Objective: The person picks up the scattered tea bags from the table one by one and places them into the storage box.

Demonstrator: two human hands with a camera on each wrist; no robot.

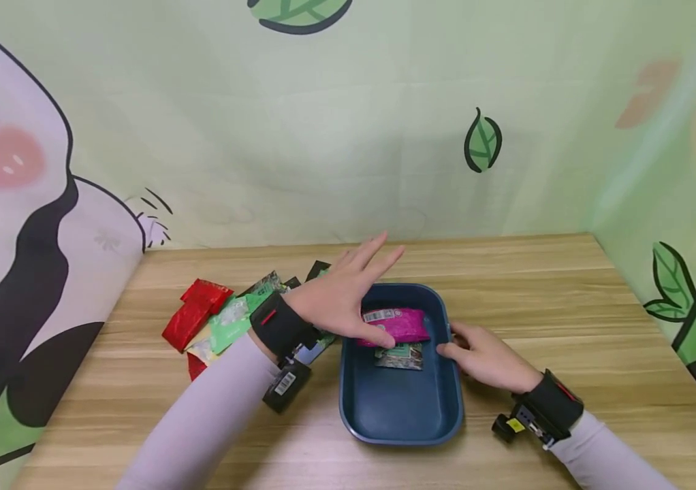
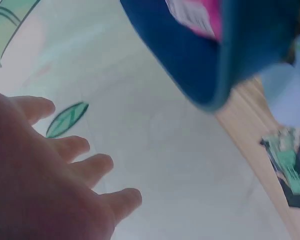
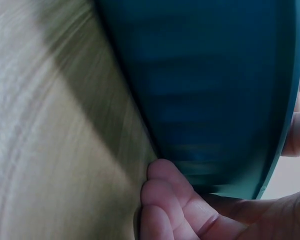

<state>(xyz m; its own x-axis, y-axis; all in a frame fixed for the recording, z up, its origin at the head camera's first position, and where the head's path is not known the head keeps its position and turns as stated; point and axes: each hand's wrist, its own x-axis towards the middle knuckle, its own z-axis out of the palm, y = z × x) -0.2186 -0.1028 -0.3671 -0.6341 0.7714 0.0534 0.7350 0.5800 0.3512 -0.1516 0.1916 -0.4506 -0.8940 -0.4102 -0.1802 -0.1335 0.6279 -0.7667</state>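
Note:
A dark blue plastic bin stands on the wooden table. Inside it, toward the far end, lie a pink packet and a green-and-dark printed packet. Over the bin's far left rim hovers my left hand, fingers spread and nothing in its grasp; its thumb overlaps the pink packet in the head view. My right hand holds the bin's right side wall, thumb over the rim. In the right wrist view, its curled fingers press the outer wall near the table.
Left of the bin lies a loose pile of packets: red packets, a light green packet and dark printed ones, partly hidden behind the left hand and wrist camera. A printed cloth backdrop rises behind the table.

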